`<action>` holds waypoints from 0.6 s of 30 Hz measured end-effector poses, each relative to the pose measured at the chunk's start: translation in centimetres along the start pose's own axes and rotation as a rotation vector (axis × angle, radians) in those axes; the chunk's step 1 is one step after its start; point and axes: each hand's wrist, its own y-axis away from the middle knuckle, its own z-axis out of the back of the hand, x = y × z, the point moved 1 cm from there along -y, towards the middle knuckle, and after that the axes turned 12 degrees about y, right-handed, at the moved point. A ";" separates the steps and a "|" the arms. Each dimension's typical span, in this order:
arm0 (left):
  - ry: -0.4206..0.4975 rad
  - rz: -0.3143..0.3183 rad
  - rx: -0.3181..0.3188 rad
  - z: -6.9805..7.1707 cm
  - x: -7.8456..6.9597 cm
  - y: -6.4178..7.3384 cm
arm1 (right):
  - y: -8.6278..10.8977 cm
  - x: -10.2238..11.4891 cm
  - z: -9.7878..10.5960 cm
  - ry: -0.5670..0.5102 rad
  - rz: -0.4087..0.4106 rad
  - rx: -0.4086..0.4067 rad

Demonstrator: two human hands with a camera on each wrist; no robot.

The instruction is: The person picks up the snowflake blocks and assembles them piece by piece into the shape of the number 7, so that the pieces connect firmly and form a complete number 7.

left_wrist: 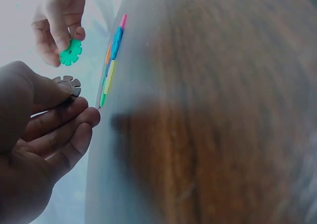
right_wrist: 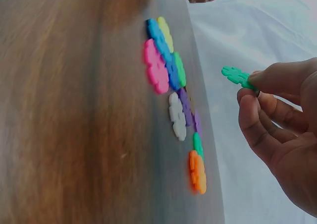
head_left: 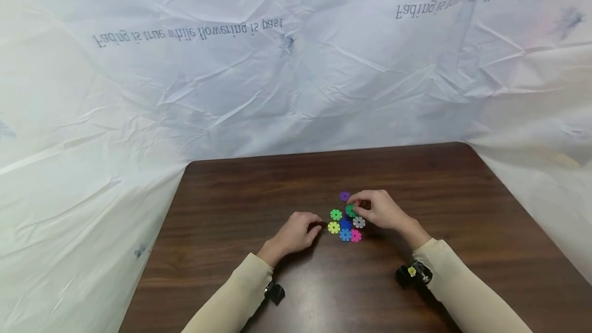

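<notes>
In the head view, your right hand (head_left: pixel 381 210) pinches a green disc (head_left: pixel 350 210) between thumb and fingertips. Near it on the brown table (head_left: pixel 259 184) are a purple disc (head_left: pixel 344 196), a light green disc (head_left: pixel 336 215), a dark blue disc (head_left: pixel 346 224), a light blue disc (head_left: pixel 345 235), a pink disc (head_left: pixel 355 236) and a white disc (head_left: pixel 358 222). Your left hand (head_left: pixel 293 233) is just beside the yellow disc (head_left: pixel 334 227); from here you can hardly tell what its fingers hold against the dark wood.

The left wrist view settles that: your left thumb and fingers pinch a brown disc (left_wrist: pixel 69 84). Your right hand appears beyond it, holding the green disc, and the pieces on the table show almost edge-on.

In the right wrist view, the green disc juts from your right fingertips, clear of the tabletop. Here you also get orange pieces (right_wrist: pixel 198 172), which the head view does not show, and more than one purple piece. The brown disc shows at the top edge, partly cut off.
</notes>
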 end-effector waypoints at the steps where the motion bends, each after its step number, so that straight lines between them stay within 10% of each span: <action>1: 0.003 0.002 -0.006 0.0 0.0 0.0 | -0.1 0.1 0.0 -0.010 -0.004 -0.005; 18: 0.039 0.007 -0.110 1.1 0.6 0.4 | -2.1 1.6 -0.8 -0.158 -0.022 -0.048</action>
